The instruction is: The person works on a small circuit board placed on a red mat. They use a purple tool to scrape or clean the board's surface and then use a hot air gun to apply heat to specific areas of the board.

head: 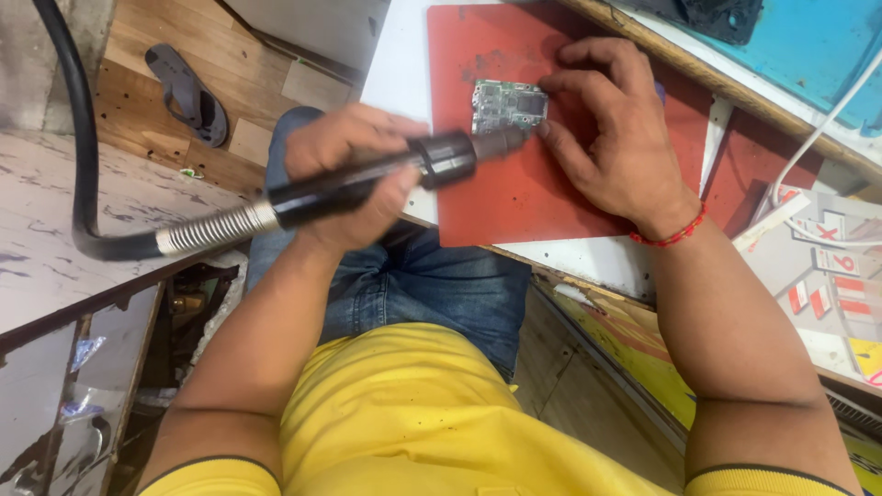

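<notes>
In the head view, the circuit board (508, 104), a small green rectangle crowded with tiny components and a metal shield, lies flat near the upper middle of the frame on a red work mat (514, 197), which sits on a white tabletop (395, 64). The right hand (611, 133), at the upper right of the frame and wearing a red thread bracelet (673, 236), rests on the mat with its fingertips (551, 87) pressed against the board's right edge; the fingers are curled beside the board, steadying it and not wrapped around it. The left hand (344, 170), at centre left, is closed in a fist-like grip around the black handle of a hot air tool (395, 170), whose nozzle points at the board's lower edge and looks to be just at it; a ribbed metal sleeve and a thick black hose (83, 138) trail off to the left of the frame. The board looks light, thin and rigid, and likely fragile: its small parts could shift or lift under heat, so it seems best held by its bare edges, as the fingertips do here. It may slide easily on the mat, and the area near the nozzle would be hot. A grey sandal (188, 92) lies on the wooden floor at upper left.
</notes>
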